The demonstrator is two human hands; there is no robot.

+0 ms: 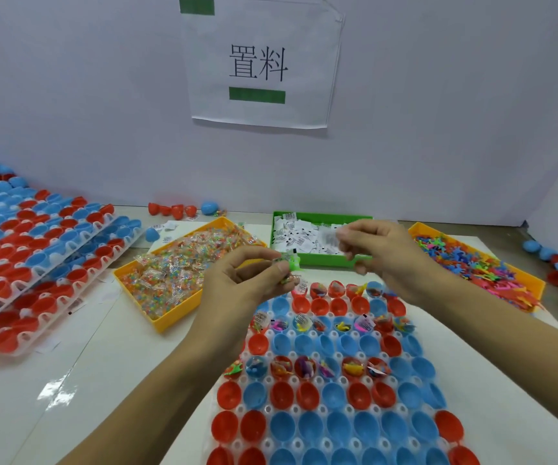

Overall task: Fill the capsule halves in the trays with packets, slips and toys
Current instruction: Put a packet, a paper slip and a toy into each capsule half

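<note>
wall sign (pixel 259 63) reads 置料 | left hand (pixel 250 275) pinches green toy (pixel 293 263) | right hand (pixel 380 250) pinches slip (pixel 333 237)

A white paper sheet (pixel 261 62) taped on the wall says "置料" in big black letters, and the tiny print on the small slips (pixel 301 236) is too small to read.

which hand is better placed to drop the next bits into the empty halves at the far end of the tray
Left, probably. The left hand already pinches a green toy just above the tray; the right hand holds a blurred slip over the green bin.
</note>
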